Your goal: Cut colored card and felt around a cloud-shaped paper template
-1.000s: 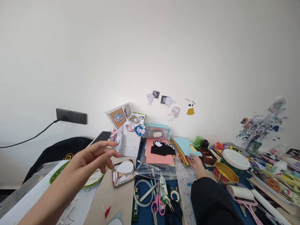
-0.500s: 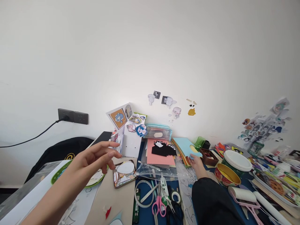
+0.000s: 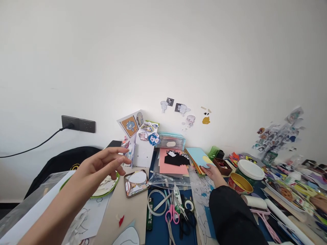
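My left hand [image 3: 102,168] hovers over the left side of the table, fingers loosely bent and apart, with nothing in it. Below it are a green-rimmed plate [image 3: 116,180] of white paper scraps and a shallow tin [image 3: 136,183] of cut-outs. To the right, my right hand [image 3: 214,174] reaches a stack of coloured paper [image 3: 196,154], light blue on top. Its fingers close on the stack's near right corner, beside a pale yellow round piece [image 3: 206,159]. The fingertips are partly hidden.
Scissors with pink handles [image 3: 172,214], black-handled scissors [image 3: 187,221], a glue bottle [image 3: 176,194] and a tape roll [image 3: 189,205] lie mid-table. A pink sheet [image 3: 172,168] is behind them. A gold tin [image 3: 240,183] and white-lidded tub [image 3: 251,169] stand right. Wall behind.
The view has shifted slightly to the right. The light blue paper under my right hand lies flatter at its corner. My left hand keeps its pose.
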The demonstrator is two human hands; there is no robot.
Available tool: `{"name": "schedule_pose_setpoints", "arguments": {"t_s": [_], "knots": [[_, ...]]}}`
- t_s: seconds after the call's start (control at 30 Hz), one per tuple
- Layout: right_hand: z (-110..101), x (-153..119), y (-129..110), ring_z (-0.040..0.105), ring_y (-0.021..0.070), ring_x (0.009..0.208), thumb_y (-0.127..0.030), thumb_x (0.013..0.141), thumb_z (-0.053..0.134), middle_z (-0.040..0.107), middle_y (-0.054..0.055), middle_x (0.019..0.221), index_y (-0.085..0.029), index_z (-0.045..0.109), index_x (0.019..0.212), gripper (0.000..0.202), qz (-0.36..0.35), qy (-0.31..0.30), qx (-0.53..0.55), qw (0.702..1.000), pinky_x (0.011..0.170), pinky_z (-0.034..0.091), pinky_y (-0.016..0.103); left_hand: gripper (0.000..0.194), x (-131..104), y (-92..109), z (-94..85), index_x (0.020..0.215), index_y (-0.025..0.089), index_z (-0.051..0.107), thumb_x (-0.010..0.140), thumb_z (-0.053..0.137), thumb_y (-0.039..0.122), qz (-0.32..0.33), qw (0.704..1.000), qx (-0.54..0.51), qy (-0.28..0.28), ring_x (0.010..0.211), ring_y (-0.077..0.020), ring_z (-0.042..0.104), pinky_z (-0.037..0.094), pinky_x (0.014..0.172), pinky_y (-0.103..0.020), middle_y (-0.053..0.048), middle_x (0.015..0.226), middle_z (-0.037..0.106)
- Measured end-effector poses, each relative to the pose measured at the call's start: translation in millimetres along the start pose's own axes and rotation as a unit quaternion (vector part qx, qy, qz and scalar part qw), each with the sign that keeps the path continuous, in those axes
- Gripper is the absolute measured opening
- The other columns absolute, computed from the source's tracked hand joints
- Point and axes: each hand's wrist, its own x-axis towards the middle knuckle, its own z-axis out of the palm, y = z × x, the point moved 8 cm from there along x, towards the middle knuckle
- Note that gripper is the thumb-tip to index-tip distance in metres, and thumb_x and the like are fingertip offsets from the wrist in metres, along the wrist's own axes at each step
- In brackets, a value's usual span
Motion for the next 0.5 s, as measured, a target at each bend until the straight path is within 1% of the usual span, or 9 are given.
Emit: {"name": "schedule_pose_setpoints", "arguments": {"t_s": [0.1,0.17,0.23,0.27,0.33,0.4,0.43,0.47,0.5], "knots": [[-9.3,-17.0,-14.3,0.064,0.0207,0.091,-0.027,0.092,0.057,0.061,0.008,0.114,-0.016,0.056,0.117,0.027,-0.030,-0.010,-0.057,0.998,0.075,0.055,0.039,0.021,-3.1,3.8,-3.5,0.092,0.031,0.068,0.075,0.065,0.043,0.015,1.000,0.011,-0.003,0.060,-0.0151,0.059,0.045,0.049,-0.021,0.001,0.080,0.072],[-16.9,-34.9,-22.9,0.064,0.0204,0.090,-0.027,0.092,0.057,0.061,0.007,0.113,-0.016,0.056,0.116,0.027,-0.060,-0.022,-0.112,0.992,0.074,0.055,0.038,0.021,-5.3,7.4,-7.0,0.092,0.032,0.067,0.075,0.064,0.044,0.025,0.999,0.024,0.000,0.061,-0.0157,0.060,0.046,0.051,-0.022,0.001,0.081,0.072],[-23.1,-63.2,-26.4,0.064,0.0201,0.089,-0.027,0.092,0.057,0.061,0.007,0.113,-0.016,0.056,0.116,0.026,-0.100,-0.049,-0.181,0.977,0.073,0.055,0.038,0.021,-6.5,9.6,-8.8,0.092,0.031,0.067,0.075,0.063,0.044,0.031,0.999,0.043,-0.009,0.061,-0.0156,0.059,0.047,0.051,-0.022,0.001,0.079,0.071],[-24.8,-82.3,-23.9,0.064,0.0196,0.089,-0.026,0.092,0.056,0.061,0.007,0.112,-0.017,0.057,0.115,0.025,-0.120,-0.072,-0.224,0.965,0.074,0.055,0.038,0.022,-6.6,9.6,-8.2,0.091,0.029,0.066,0.075,0.062,0.045,0.031,0.998,0.059,-0.021,0.060,-0.0155,0.059,0.047,0.052,-0.023,0.001,0.077,0.070],[-22.5,-130.7,-7.3,0.064,0.0185,0.085,-0.026,0.092,0.057,0.064,0.006,0.105,-0.014,0.060,0.108,0.020,-0.155,-0.148,-0.319,0.923,0.072,0.055,0.037,0.026,-6.3,7.4,-2.5,0.090,0.026,0.065,0.076,0.061,0.047,0.029,0.992,0.108,-0.066,0.060,-0.0159,0.059,0.047,0.053,-0.024,0.000,0.073,0.068],[-14.8,-186.9,27.0,0.065,0.0163,0.077,-0.024,0.090,0.059,0.067,0.003,0.092,-0.014,0.064,0.095,0.012,-0.169,-0.243,-0.419,0.859,0.071,0.054,0.035,0.030,-6.4,3.8,6.0,0.090,0.024,0.064,0.077,0.059,0.050,0.033,0.977,0.177,-0.113,0.060,-0.0172,0.059,0.048,0.055,-0.026,-0.002,0.073,0.068],[-11.1,-213.5,47.0,0.064,0.0164,0.077,-0.022,0.087,0.062,0.068,0.001,0.087,-0.015,0.066,0.088,0.008,-0.172,-0.276,-0.464,0.824,0.072,0.053,0.035,0.032,-6.6,2.5,10.0,0.091,0.023,0.064,0.078,0.056,0.052,0.040,0.968,0.211,-0.129,0.061,-0.0181,0.059,0.048,0.055,-0.027,-0.003,0.074,0.068],[-7.4,-236.6,66.1,0.064,0.0171,0.077,-0.020,0.083,0.066,0.069,0.002,0.086,-0.017,0.068,0.086,0.005,-0.178,-0.292,-0.505,0.793,0.074,0.051,0.036,0.034,-7.1,1.9,13.3,0.092,0.023,0.064,0.079,0.054,0.052,0.047,0.959,0.241,-0.139,0.062,-0.0189,0.060,0.047,0.055,-0.027,-0.003,0.075,0.069],[-3.6,-255.4,84.8,0.064,0.0199,0.077,-0.019,0.076,0.071,0.070,0.004,0.087,-0.019,0.071,0.087,0.012,-0.177,-0.299,-0.542,0.766,0.074,0.051,0.037,0.034,-7.9,2.4,15.8,0.092,0.023,0.064,0.081,0.052,0.052,0.055,0.952,0.265,-0.141,0.062,-0.0196,0.060,0.046,0.055,-0.028,-0.003,0.075,0.069]]}}
